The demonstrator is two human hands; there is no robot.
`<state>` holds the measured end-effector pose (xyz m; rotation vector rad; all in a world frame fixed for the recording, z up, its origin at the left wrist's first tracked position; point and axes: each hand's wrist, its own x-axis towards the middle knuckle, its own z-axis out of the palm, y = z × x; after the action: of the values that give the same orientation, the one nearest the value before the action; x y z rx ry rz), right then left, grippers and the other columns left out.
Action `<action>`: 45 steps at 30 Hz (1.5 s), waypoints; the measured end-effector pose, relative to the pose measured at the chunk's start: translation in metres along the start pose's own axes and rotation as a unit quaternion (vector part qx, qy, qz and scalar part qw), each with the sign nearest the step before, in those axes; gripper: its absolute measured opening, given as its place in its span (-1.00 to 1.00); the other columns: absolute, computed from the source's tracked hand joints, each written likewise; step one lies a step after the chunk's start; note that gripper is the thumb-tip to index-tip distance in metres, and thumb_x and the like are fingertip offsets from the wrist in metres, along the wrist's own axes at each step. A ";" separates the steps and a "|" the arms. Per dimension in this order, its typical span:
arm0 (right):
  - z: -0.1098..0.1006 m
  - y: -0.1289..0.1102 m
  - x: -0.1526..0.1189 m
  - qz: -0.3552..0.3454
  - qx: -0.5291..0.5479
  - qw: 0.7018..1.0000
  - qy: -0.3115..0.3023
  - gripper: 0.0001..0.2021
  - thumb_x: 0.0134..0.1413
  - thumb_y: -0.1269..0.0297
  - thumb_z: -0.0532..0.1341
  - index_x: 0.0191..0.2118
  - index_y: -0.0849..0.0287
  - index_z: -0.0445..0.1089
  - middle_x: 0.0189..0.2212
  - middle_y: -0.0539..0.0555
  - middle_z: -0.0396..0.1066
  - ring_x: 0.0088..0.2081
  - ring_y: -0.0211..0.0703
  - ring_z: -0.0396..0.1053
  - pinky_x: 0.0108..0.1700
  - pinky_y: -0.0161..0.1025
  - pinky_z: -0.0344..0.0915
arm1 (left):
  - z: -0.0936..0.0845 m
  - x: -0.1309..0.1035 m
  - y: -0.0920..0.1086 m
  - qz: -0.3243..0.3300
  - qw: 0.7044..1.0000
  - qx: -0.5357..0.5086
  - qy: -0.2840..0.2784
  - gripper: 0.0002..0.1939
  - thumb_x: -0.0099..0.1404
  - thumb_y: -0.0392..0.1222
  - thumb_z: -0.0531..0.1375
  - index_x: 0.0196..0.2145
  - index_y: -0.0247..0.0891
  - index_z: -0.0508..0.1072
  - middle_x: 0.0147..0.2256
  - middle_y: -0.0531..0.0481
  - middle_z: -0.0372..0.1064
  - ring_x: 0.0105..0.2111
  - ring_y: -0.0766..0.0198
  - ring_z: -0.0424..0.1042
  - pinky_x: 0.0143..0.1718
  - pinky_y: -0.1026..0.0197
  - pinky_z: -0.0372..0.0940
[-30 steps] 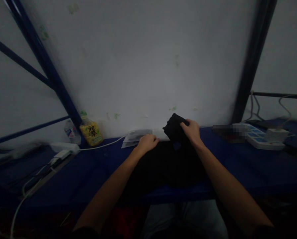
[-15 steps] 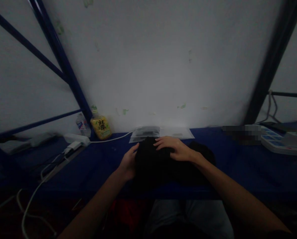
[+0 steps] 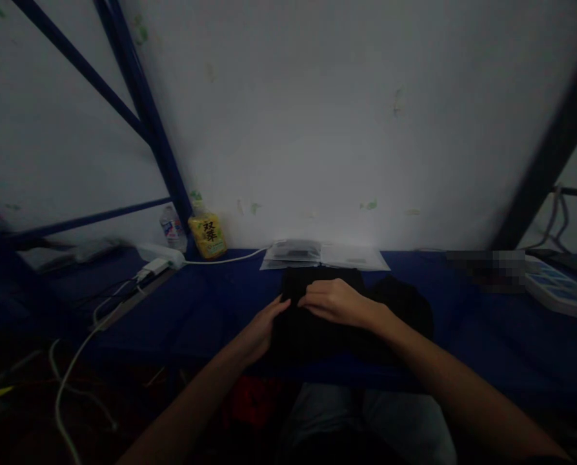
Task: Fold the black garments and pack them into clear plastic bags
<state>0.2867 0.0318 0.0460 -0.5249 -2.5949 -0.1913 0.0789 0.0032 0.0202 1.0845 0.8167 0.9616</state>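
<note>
A piece of black cloth [image 3: 312, 336], probably a garment, lies bunched on the blue tabletop in front of me. In the dim light its folds hardly show. My left hand [image 3: 262, 329] is closed on the cloth's left edge, thumb uppermost, its other fingers partly hidden. Over the middle of the cloth, my right hand [image 3: 339, 302] has its fingers bent and pressed together, pinching the fabric near my left fingertips. A darker lump of the black material extends to the right beyond my right wrist.
Clear plastic sleeves [image 3: 295, 252] lie by the wall behind the cloth. To the left stand a yellow drink bottle [image 3: 208, 234], a clear bottle [image 3: 173, 229] and a white power strip [image 3: 160, 261] with cables. A white device [image 3: 559, 284] sits at right, near a blue frame post [image 3: 157, 142] opposite.
My right hand's fingers have gone from spread to bent together on the cloth. My left hand has shifted inward over its edge. The cloth's far edge looks flatter, and the view has turned slightly left.
</note>
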 end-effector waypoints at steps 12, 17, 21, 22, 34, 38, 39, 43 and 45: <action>-0.013 0.003 -0.143 0.232 0.032 0.972 0.019 -0.76 0.26 0.35 0.02 -0.04 0.09 0.36 -0.10 0.08 0.47 -0.11 -0.15 0.45 -0.07 -0.19 0.40 | -0.038 -0.015 -0.001 0.080 0.979 0.188 -0.019 -0.20 0.23 -0.15 0.24 0.33 -0.07 -0.05 0.25 -0.10 0.10 0.20 0.06 0.17 0.21 -0.01 0.08; -0.008 -0.005 -0.160 0.281 0.006 0.959 0.036 -0.79 0.19 0.39 0.06 -0.13 0.09 0.39 -0.09 0.10 0.44 -0.07 -0.11 0.42 -0.04 -0.13 0.40 | -0.048 -0.011 0.004 0.055 0.946 0.314 -0.052 -0.48 0.29 -0.06 0.17 0.19 -0.15 0.27 0.18 -0.10 0.23 0.11 0.04 0.30 0.16 -0.04 0.15; -0.022 -0.024 -0.124 0.268 -0.027 0.956 0.111 -0.78 0.20 0.38 0.05 -0.12 0.13 0.40 -0.04 0.15 0.40 0.02 -0.08 0.35 0.04 -0.09 0.34 | -0.051 -0.006 0.004 0.069 0.909 0.409 -0.042 -0.44 0.26 -0.02 0.20 0.20 -0.11 0.26 0.19 -0.08 0.22 0.15 0.04 0.26 0.18 -0.05 0.11; -0.024 -0.032 -0.112 0.253 -0.029 0.960 0.117 -0.76 0.22 0.35 0.05 -0.07 0.12 0.40 0.02 0.16 0.36 0.06 -0.08 0.32 0.08 -0.08 0.32 | -0.051 -0.005 0.003 0.074 0.901 0.425 -0.043 -0.42 0.25 -0.01 0.21 0.20 -0.11 0.26 0.19 -0.08 0.21 0.15 0.03 0.25 0.18 -0.05 0.10; -0.006 -0.034 -0.087 0.428 -0.222 0.874 -0.052 -0.69 0.18 0.43 0.05 -0.04 0.21 0.44 -0.12 0.26 0.42 -0.07 0.07 0.35 -0.06 -0.06 0.33 | -0.050 -0.019 0.012 0.061 0.873 0.476 -0.091 -0.11 0.09 -0.17 0.29 0.32 -0.09 0.01 0.24 -0.06 0.13 0.17 -0.01 0.21 0.16 -0.01 0.14; -0.018 -0.008 -0.130 0.503 -0.209 0.839 -0.026 -0.54 0.15 0.44 0.03 0.19 0.37 0.21 -0.11 0.30 0.40 -0.08 0.04 0.38 -0.06 -0.15 0.31 | -0.045 -0.017 0.016 0.093 0.862 0.492 -0.086 -0.14 0.09 -0.29 0.20 0.32 -0.10 0.01 0.22 -0.03 0.15 0.15 0.04 0.22 0.16 0.04 0.14; -0.018 -0.002 -0.139 0.517 -0.194 0.833 -0.020 -0.53 0.17 0.41 0.02 0.20 0.38 0.18 -0.09 0.31 0.40 -0.07 0.03 0.38 -0.06 -0.15 0.31 | -0.043 -0.015 0.016 0.102 0.861 0.490 -0.086 -0.15 0.08 -0.30 0.18 0.32 -0.10 0.02 0.21 -0.03 0.16 0.14 0.06 0.23 0.15 0.04 0.15; -0.009 0.017 -0.166 0.533 -0.113 0.838 -0.011 -0.46 0.16 0.34 0.04 0.26 0.31 0.08 -0.06 0.29 0.41 -0.07 0.03 0.41 -0.07 -0.13 0.31 | -0.035 -0.006 0.012 0.109 0.860 0.493 -0.072 -0.18 0.01 -0.34 0.14 0.27 -0.15 0.14 0.17 -0.07 0.22 0.10 0.06 0.27 0.13 0.04 0.17; -0.005 0.024 -0.174 0.530 -0.067 0.845 -0.016 -0.41 0.14 0.31 0.05 0.29 0.27 0.01 -0.09 0.26 0.44 -0.12 0.04 0.44 -0.12 -0.11 0.33 | -0.034 -0.005 0.011 0.092 0.868 0.485 -0.059 -0.21 0.00 -0.33 0.13 0.25 -0.16 0.19 0.15 -0.08 0.26 0.06 0.06 0.31 0.08 0.05 0.22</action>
<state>0.4388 -0.0049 -0.0329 -1.8932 -1.9420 0.0227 0.0444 0.0122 0.0217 2.0981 1.1444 0.5964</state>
